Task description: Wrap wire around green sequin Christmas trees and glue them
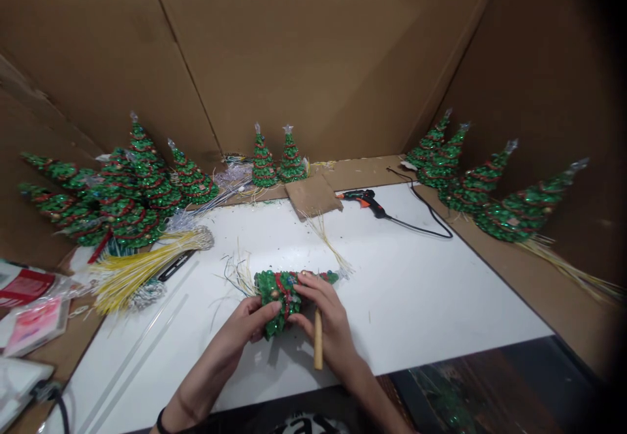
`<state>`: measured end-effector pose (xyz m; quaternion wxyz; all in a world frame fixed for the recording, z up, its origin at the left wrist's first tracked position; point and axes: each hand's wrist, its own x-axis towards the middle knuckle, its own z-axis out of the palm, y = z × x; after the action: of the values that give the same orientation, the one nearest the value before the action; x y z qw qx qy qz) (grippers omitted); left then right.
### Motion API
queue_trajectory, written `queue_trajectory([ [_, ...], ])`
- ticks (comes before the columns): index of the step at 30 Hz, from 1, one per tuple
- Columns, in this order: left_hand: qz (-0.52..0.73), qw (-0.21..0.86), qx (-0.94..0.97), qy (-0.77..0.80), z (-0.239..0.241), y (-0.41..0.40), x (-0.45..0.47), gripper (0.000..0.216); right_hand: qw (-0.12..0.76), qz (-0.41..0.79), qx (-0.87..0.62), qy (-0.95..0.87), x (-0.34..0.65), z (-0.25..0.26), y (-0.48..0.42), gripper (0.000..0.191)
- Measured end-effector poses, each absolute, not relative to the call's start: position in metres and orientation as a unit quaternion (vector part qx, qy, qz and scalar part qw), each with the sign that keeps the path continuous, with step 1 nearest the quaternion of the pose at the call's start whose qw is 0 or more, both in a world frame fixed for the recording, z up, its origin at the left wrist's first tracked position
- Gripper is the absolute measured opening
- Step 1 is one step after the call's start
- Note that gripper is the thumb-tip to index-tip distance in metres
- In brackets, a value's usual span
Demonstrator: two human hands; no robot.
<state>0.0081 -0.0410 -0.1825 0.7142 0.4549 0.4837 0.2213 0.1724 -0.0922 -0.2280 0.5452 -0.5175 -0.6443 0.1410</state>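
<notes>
A small green Christmas tree (277, 297) with red garland lies on its side over the white board, its tip to the right. Wires stick out of its base at the left. My left hand (247, 322) is closed round the base end, thumb on the front. My right hand (327, 313) rests its fingers on the upper part of the tree. A tool with a wooden handle (318, 341) is tucked in that hand and points down; its working end is hidden. Just beyond the tip lies a thin bunch of pale wires (329, 241).
Decorated trees stand at the left (142, 179), back (263, 163) and right (514, 209). A black and orange glue gun (365, 200) with a cord lies near a cardboard piece (313, 197). Yellow wire bundles (142, 267) lie left on the white board (416, 290). Cardboard walls (318, 62) surround the board.
</notes>
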Motion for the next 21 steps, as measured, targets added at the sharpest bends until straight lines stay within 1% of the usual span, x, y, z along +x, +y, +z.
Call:
queue_trajectory([
  [4, 0.222, 0.705, 0.464, 0.488, -0.181, -0.044, 0.009, 0.044, 0.55, 0.209, -0.503, -0.633, 0.178, -0.219, -0.098, 0.033],
  [8, 0.212, 0.697, 0.489, 0.48, -0.175, -0.049, 0.008, 0.04, 0.618, 0.299, -0.494, -0.534, 0.185, -0.21, -0.108, 0.027],
  [10, 0.214, 0.691, 0.499, 0.477, -0.175, -0.051, 0.006, 0.037, 0.653, 0.293, -0.501, -0.486, 0.187, -0.206, -0.114, 0.025],
  [12, 0.217, 0.69, 0.483, 0.493, -0.178, -0.051, 0.001, 0.037, 0.669, 0.271, -0.51, -0.468, 0.188, -0.202, -0.12, 0.023],
  [16, 0.236, 0.705, 0.411, 0.527, -0.188, -0.047, -0.012, 0.042, 0.674, 0.245, -0.502, -0.482, 0.187, -0.196, -0.129, 0.024],
  [21, 0.281, 0.743, 0.377, 0.475, -0.188, -0.045, -0.021, 0.04, 0.681, 0.24, -0.475, -0.503, 0.187, -0.191, -0.134, 0.023],
])
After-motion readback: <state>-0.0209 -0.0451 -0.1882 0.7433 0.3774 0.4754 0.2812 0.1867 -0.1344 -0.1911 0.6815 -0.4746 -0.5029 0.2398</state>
